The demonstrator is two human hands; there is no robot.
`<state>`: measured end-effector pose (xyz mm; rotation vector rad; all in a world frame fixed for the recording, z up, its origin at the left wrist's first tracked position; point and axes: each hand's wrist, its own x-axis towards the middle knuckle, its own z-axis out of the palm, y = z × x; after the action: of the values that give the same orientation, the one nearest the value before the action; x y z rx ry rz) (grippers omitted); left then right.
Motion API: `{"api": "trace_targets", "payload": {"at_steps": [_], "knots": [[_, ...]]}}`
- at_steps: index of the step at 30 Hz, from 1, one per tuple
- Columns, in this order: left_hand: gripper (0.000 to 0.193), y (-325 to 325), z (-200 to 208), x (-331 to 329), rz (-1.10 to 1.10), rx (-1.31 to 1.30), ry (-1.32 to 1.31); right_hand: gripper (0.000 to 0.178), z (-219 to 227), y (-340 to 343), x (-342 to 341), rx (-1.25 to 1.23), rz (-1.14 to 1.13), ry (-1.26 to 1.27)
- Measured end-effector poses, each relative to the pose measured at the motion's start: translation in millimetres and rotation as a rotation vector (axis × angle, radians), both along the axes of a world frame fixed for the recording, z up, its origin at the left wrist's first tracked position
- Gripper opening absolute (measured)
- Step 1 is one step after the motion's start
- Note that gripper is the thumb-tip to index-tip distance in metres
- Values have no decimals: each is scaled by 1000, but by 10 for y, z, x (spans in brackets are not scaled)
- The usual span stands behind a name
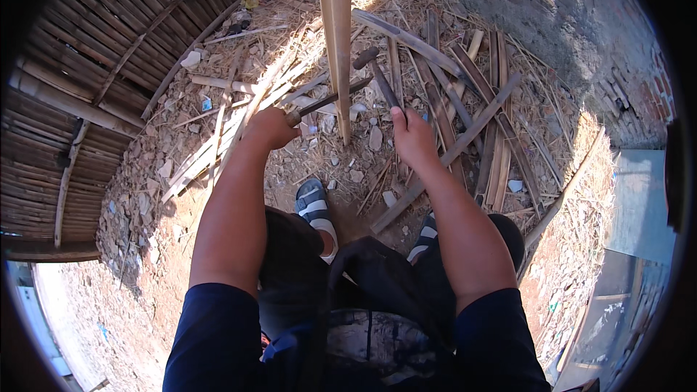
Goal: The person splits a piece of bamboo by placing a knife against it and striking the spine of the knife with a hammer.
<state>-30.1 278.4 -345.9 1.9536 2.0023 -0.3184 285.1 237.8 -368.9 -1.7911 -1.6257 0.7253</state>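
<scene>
My left hand (272, 128) is closed round the wooden handle of a machete (317, 106). Its dark blade lies across an upright bamboo pole (334, 22), and the tip shows beyond the pole's right side. Whether the blade sits in the bamboo or only against it, I cannot tell. The pole's lower end reaches down near the rubble; its top runs out of view. In my right hand (414, 138) is a hammer (383, 84), gripped by the handle. The hammer's head is raised close to the blade's tip, apart from the pole.
Split bamboo strips (501, 131) lie crossed in a heap to the right, and paler strips (239, 116) lie to the left. Rubble and straw cover the ground round my sandals (314, 203). A slatted bamboo wall (80, 94) curves along the left; a brick wall (566, 36) stands at the right.
</scene>
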Motion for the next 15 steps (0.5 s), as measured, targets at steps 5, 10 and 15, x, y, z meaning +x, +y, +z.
{"api": "trace_targets", "payload": {"at_steps": [5, 10, 15], "knots": [[54, 37, -65, -56, -99, 1, 9, 45, 395, -69, -124, 219, -134, 191], [55, 94, -208, -128, -144, 14, 56, 43, -76, -103, -86, -135, 10, -197], [52, 2, -77, 1, -79, 0, 52, 46, 17, -9, 23, -110, 37, -76]]}}
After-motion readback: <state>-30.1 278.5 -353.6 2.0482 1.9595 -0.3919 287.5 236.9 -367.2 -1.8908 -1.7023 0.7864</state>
